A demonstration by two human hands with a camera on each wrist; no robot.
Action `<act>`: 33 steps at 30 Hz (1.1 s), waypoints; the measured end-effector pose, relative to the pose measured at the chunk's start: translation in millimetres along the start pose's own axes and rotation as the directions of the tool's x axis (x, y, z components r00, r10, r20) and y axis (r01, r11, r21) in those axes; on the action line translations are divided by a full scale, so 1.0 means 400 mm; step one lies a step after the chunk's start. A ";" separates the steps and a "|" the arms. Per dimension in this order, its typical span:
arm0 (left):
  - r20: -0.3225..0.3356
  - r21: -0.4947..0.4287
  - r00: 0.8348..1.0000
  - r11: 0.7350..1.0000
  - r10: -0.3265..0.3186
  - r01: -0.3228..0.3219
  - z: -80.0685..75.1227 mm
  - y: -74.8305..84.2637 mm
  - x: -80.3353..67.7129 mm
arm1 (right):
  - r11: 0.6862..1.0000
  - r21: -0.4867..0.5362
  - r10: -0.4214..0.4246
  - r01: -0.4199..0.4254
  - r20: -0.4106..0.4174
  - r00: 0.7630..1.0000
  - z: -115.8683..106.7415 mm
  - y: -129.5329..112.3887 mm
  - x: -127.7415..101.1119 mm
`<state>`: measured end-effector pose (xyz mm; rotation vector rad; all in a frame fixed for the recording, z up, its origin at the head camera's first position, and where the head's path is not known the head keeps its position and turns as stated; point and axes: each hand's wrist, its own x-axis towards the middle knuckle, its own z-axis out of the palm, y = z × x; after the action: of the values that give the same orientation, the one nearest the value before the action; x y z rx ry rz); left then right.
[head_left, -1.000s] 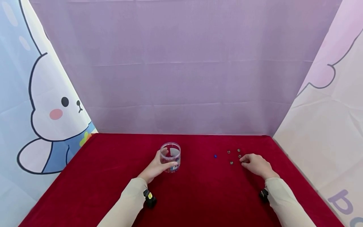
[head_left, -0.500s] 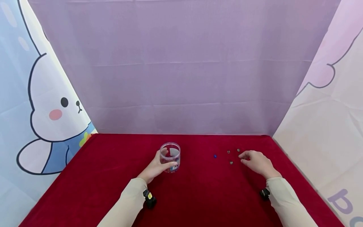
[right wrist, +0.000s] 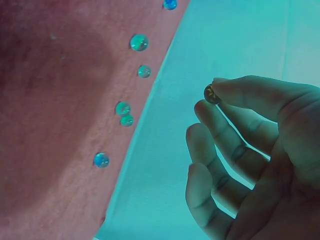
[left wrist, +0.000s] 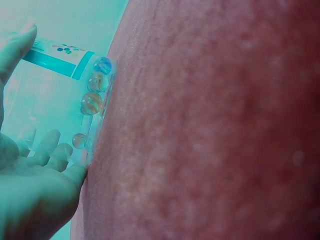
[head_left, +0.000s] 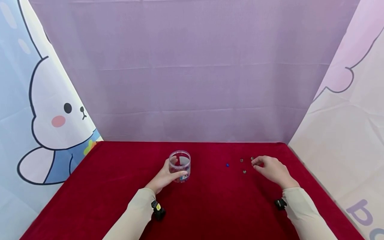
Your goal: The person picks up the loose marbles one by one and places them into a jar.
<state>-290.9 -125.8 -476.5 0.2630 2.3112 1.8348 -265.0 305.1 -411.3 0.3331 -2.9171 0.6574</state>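
My left hand (head_left: 164, 176) grips a clear plastic jar (head_left: 186, 160) that stands upright and uncovered on the red cloth, thumb on the near side and fingers round the far side. Several glass marbles (left wrist: 91, 103) lie at the jar's bottom in the left wrist view, beneath a printed label (left wrist: 52, 56). To the right, my right hand (head_left: 273, 170) pinches one marble (right wrist: 210, 94) between thumb and fingertip, just above the cloth; its other fingers are bent and hold nothing. Beside it lie loose marbles, among them a blue marble (head_left: 227, 165) and a greenish marble (head_left: 244, 172).
A red velvet cloth (head_left: 207, 206) covers the table. Behind it hangs a plain purple curtain (head_left: 192, 83). Printed cloth walls stand on both sides, the left panel (head_left: 60, 93) showing a cartoon rabbit. Several marbles (right wrist: 139, 42) lie spread out in the right wrist view.
My right hand has taken hold of a marble from the cloth and risen slightly. My left hand and the jar stay in place.
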 end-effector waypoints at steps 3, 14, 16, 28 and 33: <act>0.002 -0.003 1.000 1.000 0.001 -0.001 0.001 0.000 0.000 | 1.000 0.001 -0.013 0.013 -0.009 1.000 -0.002 -0.005 0.001; -0.002 -0.001 1.000 1.000 0.000 0.000 0.000 0.001 -0.002 | 1.000 0.016 -0.010 0.010 0.000 1.000 -0.005 -0.030 0.003; -0.003 0.001 1.000 1.000 -0.001 0.001 0.000 0.000 -0.001 | 1.000 0.019 -0.009 0.009 -0.001 1.000 -0.005 -0.035 0.004; -0.004 0.001 1.000 1.000 0.014 -0.014 -0.001 -0.009 0.009 | 0.999 0.009 -0.037 0.037 -0.019 0.999 0.010 -0.065 0.026; 0.001 -0.011 1.000 1.000 0.012 -0.012 0.000 -0.007 0.007 | 0.999 0.026 -0.042 0.042 -0.006 0.999 0.019 -0.089 0.034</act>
<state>-293.5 -125.7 -479.3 0.2768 2.3027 1.8516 -270.2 267.8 -401.2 0.3935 -2.8903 0.6896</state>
